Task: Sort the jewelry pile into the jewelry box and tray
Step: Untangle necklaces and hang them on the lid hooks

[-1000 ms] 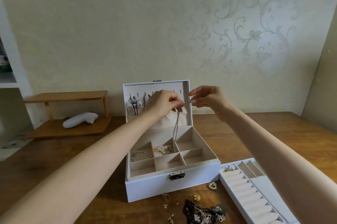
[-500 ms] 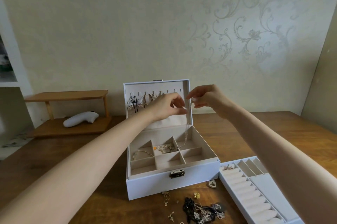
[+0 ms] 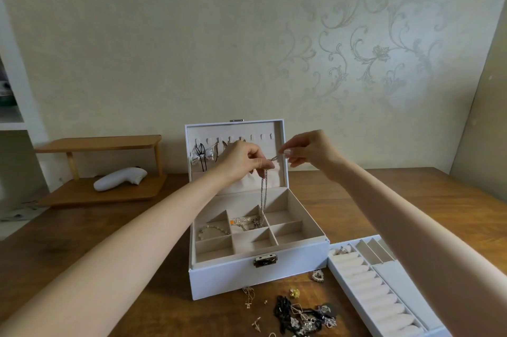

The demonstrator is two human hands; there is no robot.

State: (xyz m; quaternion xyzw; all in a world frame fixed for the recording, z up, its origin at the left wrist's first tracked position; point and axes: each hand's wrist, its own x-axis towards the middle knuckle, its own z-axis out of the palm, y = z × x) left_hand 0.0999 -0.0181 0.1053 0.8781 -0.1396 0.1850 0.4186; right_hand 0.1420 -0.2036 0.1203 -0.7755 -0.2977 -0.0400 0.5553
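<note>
A white jewelry box (image 3: 288, 273) stands open on the wooden table, its lid upright with hooks along the top. Both hands are raised in front of the lid. My left hand (image 3: 244, 159) pinches a silver chain necklace (image 3: 264, 194) near its top, and my right hand (image 3: 307, 151) pinches the chain's end. The rest of the chain hangs down into the box's middle compartment. A bracelet (image 3: 212, 229) lies in the left compartment. The white tray (image 3: 389, 309) with ring rolls sits at the right. The jewelry pile (image 3: 301, 314) lies in front of the box.
A silver bow necklace (image 3: 202, 156) hangs from the lid's hooks at the left. A heart pendant (image 3: 318, 275) lies between box and tray. A wooden two-tier shelf (image 3: 104, 169) with a white device (image 3: 119, 178) stands at the back left. The wall runs close behind the box.
The chain's hanging part has swung back from the lid's right side to under my left hand. My right hand has drawn slightly to the right, stretching a short length of chain between the hands.
</note>
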